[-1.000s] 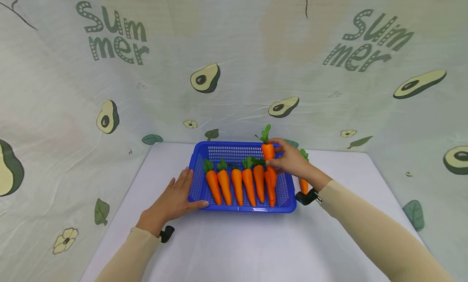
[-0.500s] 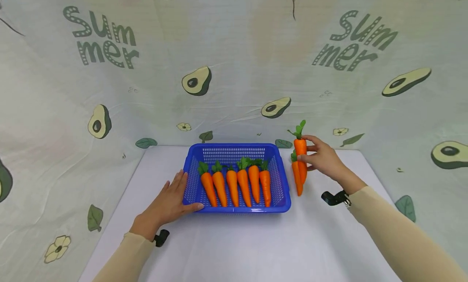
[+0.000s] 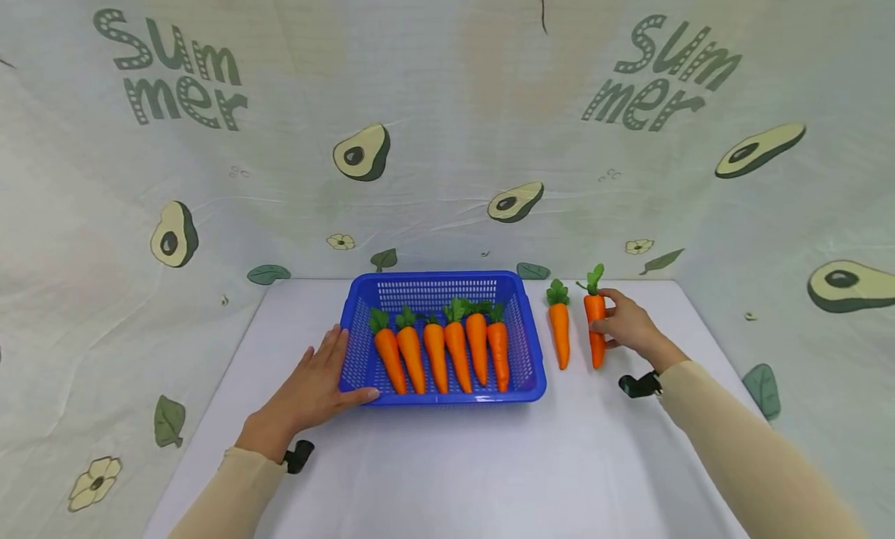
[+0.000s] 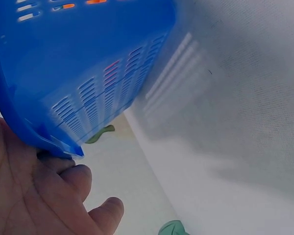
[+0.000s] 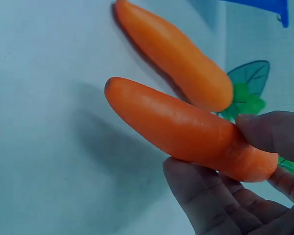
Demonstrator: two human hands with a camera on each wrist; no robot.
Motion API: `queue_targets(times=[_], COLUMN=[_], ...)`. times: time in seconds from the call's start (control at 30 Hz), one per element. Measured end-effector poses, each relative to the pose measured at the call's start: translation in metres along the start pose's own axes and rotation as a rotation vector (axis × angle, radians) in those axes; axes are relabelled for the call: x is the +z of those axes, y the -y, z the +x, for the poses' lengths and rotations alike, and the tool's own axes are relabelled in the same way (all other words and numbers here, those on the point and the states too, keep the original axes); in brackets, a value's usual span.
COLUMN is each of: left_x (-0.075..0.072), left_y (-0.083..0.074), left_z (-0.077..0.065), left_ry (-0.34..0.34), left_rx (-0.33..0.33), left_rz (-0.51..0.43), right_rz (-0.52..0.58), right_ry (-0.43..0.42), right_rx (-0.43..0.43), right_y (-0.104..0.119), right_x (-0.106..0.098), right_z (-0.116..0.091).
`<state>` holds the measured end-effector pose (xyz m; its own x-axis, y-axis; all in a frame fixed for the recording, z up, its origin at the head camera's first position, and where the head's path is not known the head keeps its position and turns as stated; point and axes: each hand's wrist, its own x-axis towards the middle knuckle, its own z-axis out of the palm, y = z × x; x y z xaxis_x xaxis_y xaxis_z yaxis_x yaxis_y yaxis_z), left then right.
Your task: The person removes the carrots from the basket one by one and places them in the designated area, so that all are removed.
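Note:
My right hand (image 3: 627,323) pinches an orange carrot (image 5: 186,129) with green leaves between thumb and fingers, close over the table right of the basket. Beside it, a second carrot (image 3: 560,333) lies on the table with its leaves toward the back wall. At the left, my left hand (image 3: 312,384) rests on the corner of a blue plastic basket (image 3: 447,399), fingers straight along its side and thumb on the front rim. Inside the basket several carrots (image 3: 435,356) lie in a row, tips toward me. In the left wrist view the basket's slotted wall (image 4: 88,98) rises above my fingers.
The white table (image 3: 447,469) stretches in front of the basket and out to both sides. A pale cloth backdrop (image 3: 419,73) printed with avocados and "summer" hangs along the table's back and sides.
My right hand has carried the carrot out of the basket, over to the right, and lowered it beside the other loose carrot. The left hand stays on the basket's corner.

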<state>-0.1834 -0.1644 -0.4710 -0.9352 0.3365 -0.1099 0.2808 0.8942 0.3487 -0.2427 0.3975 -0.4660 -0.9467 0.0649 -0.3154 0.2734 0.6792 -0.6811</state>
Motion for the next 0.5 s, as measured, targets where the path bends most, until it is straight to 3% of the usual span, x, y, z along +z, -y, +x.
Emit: queue_targets(times=[0.5], left_x=[0.000], left_y=[-0.001], left_z=[0.000], left_ry=[-0.016], left_rx=[-0.004], left_rz=[0.018], right_rz=[-0.074], right_ry=[0.008], right_rx=[0.035], right_y=[-0.022], right_x=[0.021], right_z=[0.023])
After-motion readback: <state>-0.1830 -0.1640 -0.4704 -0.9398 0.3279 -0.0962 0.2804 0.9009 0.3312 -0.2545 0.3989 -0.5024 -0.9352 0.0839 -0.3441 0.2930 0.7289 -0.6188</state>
